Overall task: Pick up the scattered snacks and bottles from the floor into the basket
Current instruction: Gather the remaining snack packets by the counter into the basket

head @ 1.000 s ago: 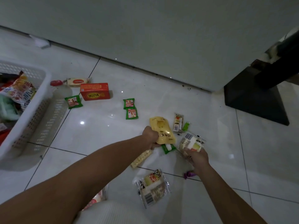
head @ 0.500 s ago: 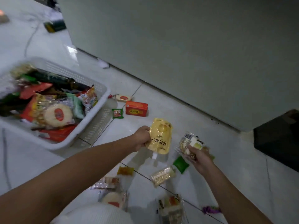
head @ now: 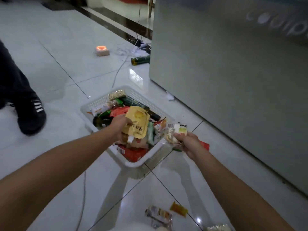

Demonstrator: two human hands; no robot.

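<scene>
Basket (head: 133,164) sits mid-frame, directly under left hand (head: 119,126) gripping yellow spout pouch (head: 136,121), spout toward frame bottom. Right hand (head: 188,141) clutches clear-wrapped snack (head: 175,130) just outside basket's right rim.

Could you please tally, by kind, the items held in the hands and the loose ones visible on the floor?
Held yellow spouted pouch: 1
Held clear-wrapped snack pack: 1
Dark green bottle on floor: 1
Small orange sachet on floor: 1
Clear multicoloured snack packet on floor: 1
Total: 5
</scene>
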